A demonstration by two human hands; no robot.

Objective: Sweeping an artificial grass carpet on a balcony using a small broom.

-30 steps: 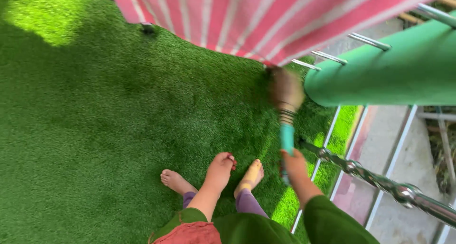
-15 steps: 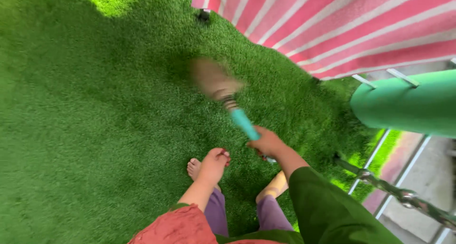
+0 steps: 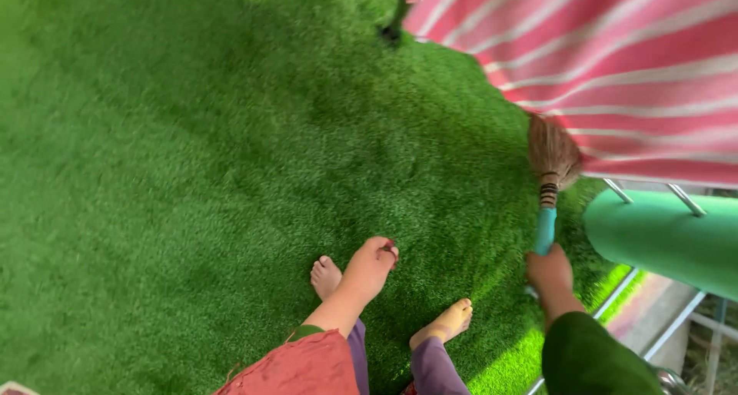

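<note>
While 2 bare feet (image 3: 392, 303) stand on green artificial turf (image 3: 192, 172), the right hand (image 3: 549, 272) at 4 o'clock is closed around the teal handle of a short broom (image 3: 550, 180), its straw head reaching toward 2 o'clock. The left hand (image 3: 373, 266) hangs loosely curled, holding nothing. Beyond, a green padded bar (image 3: 669, 237) sits at 3 o'clock beneath pink striped fabric (image 3: 615, 64).

the right hand (image 3: 549, 273) grips the teal handle of a short broom (image 3: 547, 180), whose straw head lies on the green turf floor (image 3: 192, 172) at its right edge, beside the pink striped cloth (image 3: 615, 64) and green padded rail (image 3: 669, 237). the left hand (image 3: 371, 266) hangs loosely curled above bare feet (image 3: 442, 326).
</note>
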